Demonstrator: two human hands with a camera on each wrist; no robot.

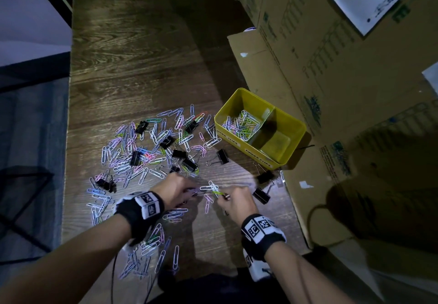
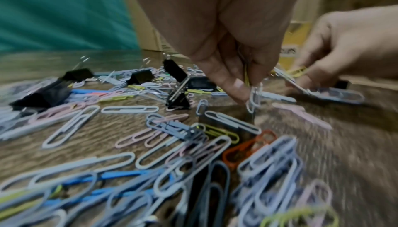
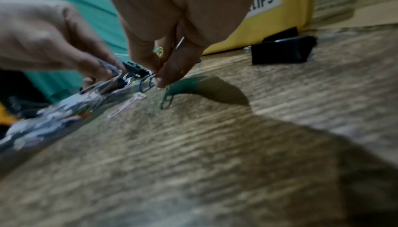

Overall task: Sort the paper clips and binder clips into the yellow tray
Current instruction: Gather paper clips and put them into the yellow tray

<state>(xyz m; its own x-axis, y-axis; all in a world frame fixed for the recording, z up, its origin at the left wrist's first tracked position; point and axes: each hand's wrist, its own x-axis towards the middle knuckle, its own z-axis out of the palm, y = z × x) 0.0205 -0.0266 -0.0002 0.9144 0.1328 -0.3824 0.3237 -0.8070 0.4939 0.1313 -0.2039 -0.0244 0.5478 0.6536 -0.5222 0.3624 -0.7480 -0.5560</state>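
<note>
Left hand (image 1: 174, 191) pinches paper clips (image 2: 254, 98); right hand (image 1: 237, 200) pinches clips too, seemingly several. Loose clips mid-counter (image 1: 142, 54); yellow tray (image 1: 294, 127) by right edge, one compartment holding paper clips.

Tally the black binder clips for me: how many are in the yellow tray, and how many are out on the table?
Binder clips on the table: about 12 (some overlap)
Binder clips in the yellow tray: 0
Total: about 12
</note>
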